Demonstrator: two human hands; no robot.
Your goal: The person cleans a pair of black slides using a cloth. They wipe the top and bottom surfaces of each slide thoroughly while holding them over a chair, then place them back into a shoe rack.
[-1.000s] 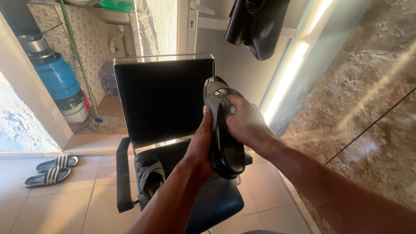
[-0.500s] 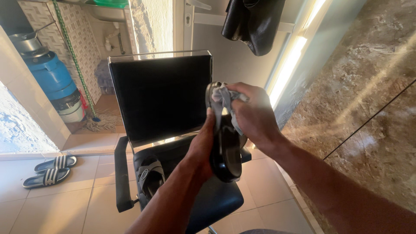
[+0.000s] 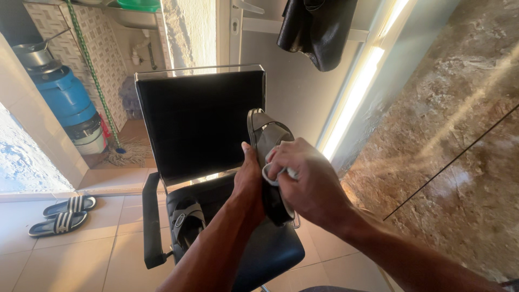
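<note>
My left hand (image 3: 250,181) grips a black slide sandal (image 3: 266,135), held upright on its edge above the seat of a black chair (image 3: 200,119). My right hand (image 3: 303,181) presses a small grey cloth (image 3: 273,174) against the middle of the sandal. The sandal's lower half is hidden behind my right hand. A second black sandal (image 3: 187,219) lies on the chair seat, below and to the left of my hands.
A pair of black-and-white striped slides (image 3: 62,213) lies on the tiled floor at left. A blue gas cylinder (image 3: 67,97) and a mop (image 3: 121,154) stand in the back room. A black garment (image 3: 316,30) hangs on the door. A marble wall (image 3: 459,135) runs along the right.
My right hand has slid with the cloth from the sandal's top end down to its middle. The sandal has tilted slightly, showing its upper strap.
</note>
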